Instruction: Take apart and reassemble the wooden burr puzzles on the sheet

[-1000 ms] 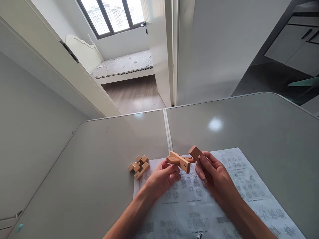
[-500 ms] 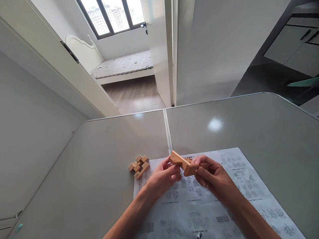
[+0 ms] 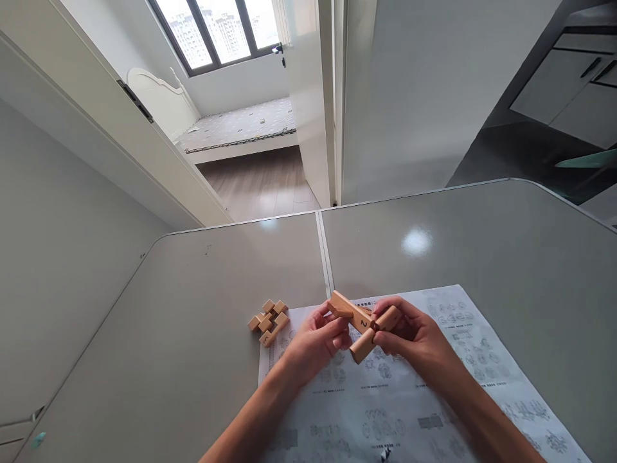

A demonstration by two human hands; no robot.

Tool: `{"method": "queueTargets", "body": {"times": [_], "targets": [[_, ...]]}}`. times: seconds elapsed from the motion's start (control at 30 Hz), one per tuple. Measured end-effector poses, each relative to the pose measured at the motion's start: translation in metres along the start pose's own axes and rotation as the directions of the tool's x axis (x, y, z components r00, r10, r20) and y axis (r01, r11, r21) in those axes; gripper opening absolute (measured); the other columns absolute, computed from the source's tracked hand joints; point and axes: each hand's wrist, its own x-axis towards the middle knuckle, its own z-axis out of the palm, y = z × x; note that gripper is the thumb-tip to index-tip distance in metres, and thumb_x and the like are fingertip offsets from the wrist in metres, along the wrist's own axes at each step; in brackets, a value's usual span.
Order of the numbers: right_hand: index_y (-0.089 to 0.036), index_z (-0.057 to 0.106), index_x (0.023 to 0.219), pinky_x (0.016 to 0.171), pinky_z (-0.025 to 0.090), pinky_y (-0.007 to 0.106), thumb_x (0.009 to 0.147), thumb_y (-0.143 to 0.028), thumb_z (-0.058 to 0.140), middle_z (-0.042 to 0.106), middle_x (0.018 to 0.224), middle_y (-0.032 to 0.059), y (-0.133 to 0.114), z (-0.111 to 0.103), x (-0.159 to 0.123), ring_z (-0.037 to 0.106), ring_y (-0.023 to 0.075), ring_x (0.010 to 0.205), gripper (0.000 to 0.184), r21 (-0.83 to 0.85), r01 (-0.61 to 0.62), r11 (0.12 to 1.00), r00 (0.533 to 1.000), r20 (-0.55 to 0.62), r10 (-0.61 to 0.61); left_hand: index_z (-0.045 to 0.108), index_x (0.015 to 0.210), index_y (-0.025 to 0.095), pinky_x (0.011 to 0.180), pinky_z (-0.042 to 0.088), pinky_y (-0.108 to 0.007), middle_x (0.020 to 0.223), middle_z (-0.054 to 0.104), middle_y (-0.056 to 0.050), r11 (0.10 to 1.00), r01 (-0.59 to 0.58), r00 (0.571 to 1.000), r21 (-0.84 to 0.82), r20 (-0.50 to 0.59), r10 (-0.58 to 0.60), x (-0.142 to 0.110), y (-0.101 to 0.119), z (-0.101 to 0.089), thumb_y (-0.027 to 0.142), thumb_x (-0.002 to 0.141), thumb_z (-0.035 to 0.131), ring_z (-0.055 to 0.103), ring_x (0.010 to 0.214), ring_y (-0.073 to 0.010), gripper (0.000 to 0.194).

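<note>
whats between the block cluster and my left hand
Only a strip of the printed sheet, between block cluster and left hand, in the head view.

The person's left hand (image 3: 321, 334) and right hand (image 3: 409, 328) hold crossed light-brown wooden blocks (image 3: 357, 316) above a white printed paper sheet (image 3: 380, 411).

Daylight glows through the dark-framed three-pane window (image 3: 219, 32), leaving a white glare on the glossy grey tabletop (image 3: 231, 270).

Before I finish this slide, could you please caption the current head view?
Left hand and right hand hold wooden pieces over a printed sheet, block cluster farther left.
</note>
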Motion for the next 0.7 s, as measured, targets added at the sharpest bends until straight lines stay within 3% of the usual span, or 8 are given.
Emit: {"method": "queueTargets", "body": {"times": [0.4,0.7], "targets": [[-0.033,0.079,0.117,0.071,0.060,0.028,0.086,-0.036,0.088,0.070,0.084,-0.0006,-0.0033,-0.0054,-0.0036,0.064,0.0160,0.076,0.032,-0.091,0.001,0.996,0.992,0.122,0.010,0.073,0.098,0.014,0.061,0.034,-0.024,0.071,0.052,0.003,1.000,-0.001,0.997,0.018,0.074,-0.001,0.0041,-0.0054,-0.0075,0.042,0.077,0.093,0.040,0.060,-0.0072,0.040],[-0.034,0.080,0.112,0.067,0.060,0.025,0.084,-0.038,0.089,0.071,0.082,-0.0018,-0.0047,-0.0034,-0.0043,0.065,0.0155,0.073,0.029,-0.104,0.019,0.994,0.999,0.047,-0.014,0.073,0.099,0.015,0.063,0.035,-0.023,0.080,0.059,-0.001,1.000,0.008,0.999,0.017,0.041,-0.009,0.0019,-0.0030,-0.0044,0.039,0.076,0.095,0.044,0.064,-0.0074,0.040]]}}
